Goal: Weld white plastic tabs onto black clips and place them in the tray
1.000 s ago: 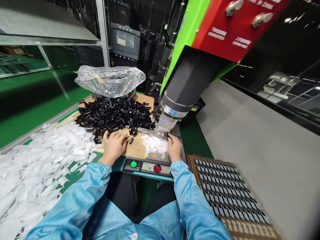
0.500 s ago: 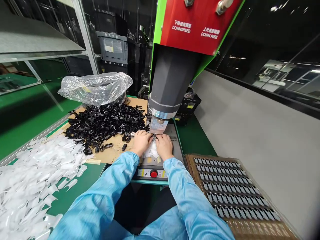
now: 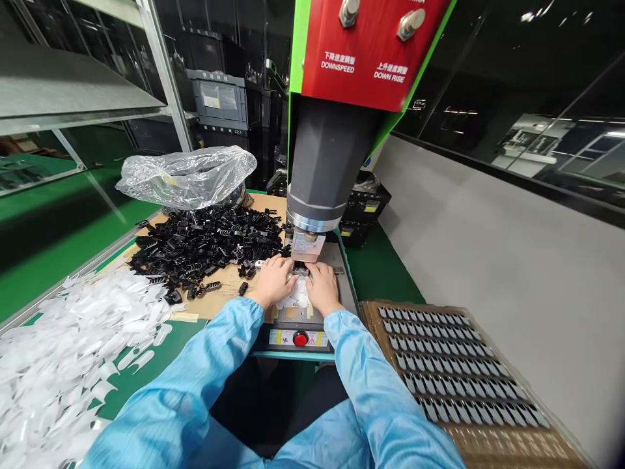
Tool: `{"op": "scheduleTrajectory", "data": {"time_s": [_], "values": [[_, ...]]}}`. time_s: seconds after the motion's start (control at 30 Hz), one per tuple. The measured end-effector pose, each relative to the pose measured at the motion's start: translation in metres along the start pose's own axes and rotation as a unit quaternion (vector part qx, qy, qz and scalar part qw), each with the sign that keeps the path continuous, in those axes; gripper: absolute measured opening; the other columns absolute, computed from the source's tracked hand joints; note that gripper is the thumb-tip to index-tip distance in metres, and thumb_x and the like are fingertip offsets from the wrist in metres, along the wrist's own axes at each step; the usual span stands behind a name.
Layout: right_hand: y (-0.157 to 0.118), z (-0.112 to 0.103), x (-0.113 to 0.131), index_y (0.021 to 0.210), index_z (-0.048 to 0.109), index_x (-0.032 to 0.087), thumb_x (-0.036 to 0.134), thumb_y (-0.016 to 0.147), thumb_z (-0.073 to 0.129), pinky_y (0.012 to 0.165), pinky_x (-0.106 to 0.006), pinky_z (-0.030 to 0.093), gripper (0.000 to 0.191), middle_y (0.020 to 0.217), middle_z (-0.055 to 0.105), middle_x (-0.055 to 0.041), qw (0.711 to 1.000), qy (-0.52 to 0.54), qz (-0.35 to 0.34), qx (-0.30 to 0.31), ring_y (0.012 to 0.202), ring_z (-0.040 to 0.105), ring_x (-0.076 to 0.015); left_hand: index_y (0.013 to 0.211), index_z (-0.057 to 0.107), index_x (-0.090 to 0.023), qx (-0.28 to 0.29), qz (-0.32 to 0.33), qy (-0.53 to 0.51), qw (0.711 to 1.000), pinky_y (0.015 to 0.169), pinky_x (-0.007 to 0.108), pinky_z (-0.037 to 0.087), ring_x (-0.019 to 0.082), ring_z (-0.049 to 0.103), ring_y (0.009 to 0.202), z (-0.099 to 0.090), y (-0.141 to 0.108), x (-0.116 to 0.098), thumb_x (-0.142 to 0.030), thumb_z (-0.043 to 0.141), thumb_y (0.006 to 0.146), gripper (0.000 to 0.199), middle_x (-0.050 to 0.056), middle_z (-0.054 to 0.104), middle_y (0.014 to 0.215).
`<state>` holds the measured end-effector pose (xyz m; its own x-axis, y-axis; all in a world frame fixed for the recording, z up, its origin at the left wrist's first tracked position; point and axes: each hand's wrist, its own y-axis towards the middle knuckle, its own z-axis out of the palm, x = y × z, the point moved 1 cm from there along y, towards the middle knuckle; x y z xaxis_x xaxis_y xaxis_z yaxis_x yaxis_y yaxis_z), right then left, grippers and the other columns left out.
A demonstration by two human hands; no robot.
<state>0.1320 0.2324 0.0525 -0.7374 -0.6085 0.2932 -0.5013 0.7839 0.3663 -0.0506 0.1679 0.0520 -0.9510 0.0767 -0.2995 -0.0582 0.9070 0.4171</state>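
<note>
Under the press's metal head (image 3: 307,246), a small black plastic part (image 3: 301,266) lies in the fixture, partly hidden by the head and my fingers. At its left side rests my left hand (image 3: 274,281), fingers stretched forward on the fixture and thumb apart from them. On the other side, my right hand (image 3: 322,286) lies with its fingers forward, their tips near the part. Both hands look open; some fingertips are hidden. White thin pieces (image 3: 297,294) lie on the press base between my wrists.
Left of the press is a heap of black plastic parts (image 3: 205,247) on cardboard, with a clear plastic bag (image 3: 190,176) behind. White pieces (image 3: 73,352) pile up at far left. A red button (image 3: 300,338) fronts the base. At right stands a tray (image 3: 459,365) with rows of parts.
My hands have spread slightly apart, with the thumbs drawn back from the middle, and more of the black part shows. The camera view has shifted a little.
</note>
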Motion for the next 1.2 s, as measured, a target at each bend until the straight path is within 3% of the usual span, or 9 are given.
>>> {"op": "scheduleTrajectory", "data": {"time_s": [0.1, 0.2, 0.3, 0.4, 0.57, 0.93, 1.2], "values": [[-0.031, -0.014, -0.022, 0.146, 0.064, 0.022, 0.025, 0.099, 0.056, 0.116, -0.045, 0.044, 0.048, 0.141, 0.063, -0.0126, 0.997, 0.047, -0.016, -0.055, 0.131, 0.051, -0.0305, 0.146, 0.063, -0.020, -0.009, 0.007, -0.003, 1.000, 0.125, 0.055, 0.038, 0.038, 0.045, 0.150, -0.019, -0.039, 0.015, -0.048, 0.059, 0.102, 0.052, 0.016, 0.064, 0.148], [-0.081, -0.023, -0.054, 0.139, 0.069, 0.022, 0.032, 0.100, 0.056, 0.119, -0.049, 0.044, 0.042, 0.138, 0.066, -0.0127, 0.994, 0.054, 0.001, -0.095, 0.131, 0.054, -0.0316, 0.146, 0.063, -0.022, 0.019, 0.016, 0.009, 1.000, 0.123, 0.055, 0.039, 0.038, 0.048, 0.146, -0.039, -0.092, 0.028, -0.050, 0.062, 0.101, 0.053, 0.015, 0.061, 0.151], [-0.134, -0.022, -0.083, 0.144, 0.065, 0.026, 0.039, 0.101, 0.053, 0.120, -0.057, 0.042, 0.046, 0.146, 0.064, -0.0120, 0.995, 0.026, 0.035, -0.086, 0.142, 0.050, -0.0357, 0.149, 0.061, -0.028, 0.075, 0.015, 0.011, 0.997, 0.115, 0.055, 0.046, 0.037, 0.054, 0.138, -0.048, -0.138, 0.035, -0.047, 0.068, 0.097, 0.055, 0.013, 0.059, 0.153], [-0.170, -0.017, -0.098, 0.158, 0.053, 0.034, 0.040, 0.100, 0.052, 0.120, -0.063, 0.040, 0.058, 0.160, 0.056, -0.0077, 0.999, -0.004, 0.033, -0.036, 0.153, 0.042, -0.0380, 0.153, 0.057, -0.031, 0.106, 0.010, 0.020, 0.994, 0.112, 0.054, 0.046, 0.037, 0.054, 0.138, -0.046, -0.161, 0.038, -0.036, 0.073, 0.093, 0.062, 0.012, 0.058, 0.156], [-0.183, -0.013, -0.104, 0.164, 0.043, 0.042, 0.034, 0.101, 0.048, 0.121, -0.065, 0.035, 0.064, 0.167, 0.051, -0.0014, 0.998, -0.045, 0.029, -0.017, 0.156, 0.039, -0.0385, 0.156, 0.054, -0.034, 0.108, -0.003, 0.035, 0.994, 0.110, 0.055, 0.045, 0.038, 0.052, 0.140, -0.041, -0.163, 0.039, -0.030, 0.075, 0.091, 0.069, 0.011, 0.056, 0.159], [-0.180, -0.012, -0.099, 0.167, 0.041, 0.038, 0.031, 0.104, 0.043, 0.119, -0.060, 0.037, 0.063, 0.169, 0.048, -0.0029, 0.995, -0.098, 0.033, -0.003, 0.156, 0.039, -0.0366, 0.157, 0.054, -0.033, 0.114, -0.022, 0.034, 0.993, 0.109, 0.057, 0.042, 0.039, 0.051, 0.139, -0.040, -0.162, 0.036, -0.026, 0.076, 0.088, 0.072, 0.013, 0.054, 0.159], [-0.178, -0.012, -0.093, 0.162, 0.049, 0.035, 0.042, 0.106, 0.041, 0.123, -0.062, 0.034, 0.057, 0.168, 0.049, -0.0034, 0.997, -0.050, 0.067, -0.006, 0.158, 0.037, -0.0363, 0.144, 0.066, -0.029, 0.032, -0.076, 0.011, 0.997, 0.109, 0.055, 0.042, 0.037, 0.052, 0.139, -0.040, -0.146, 0.051, -0.049, 0.058, 0.104, 0.045, 0.013, 0.058, 0.156]]}}
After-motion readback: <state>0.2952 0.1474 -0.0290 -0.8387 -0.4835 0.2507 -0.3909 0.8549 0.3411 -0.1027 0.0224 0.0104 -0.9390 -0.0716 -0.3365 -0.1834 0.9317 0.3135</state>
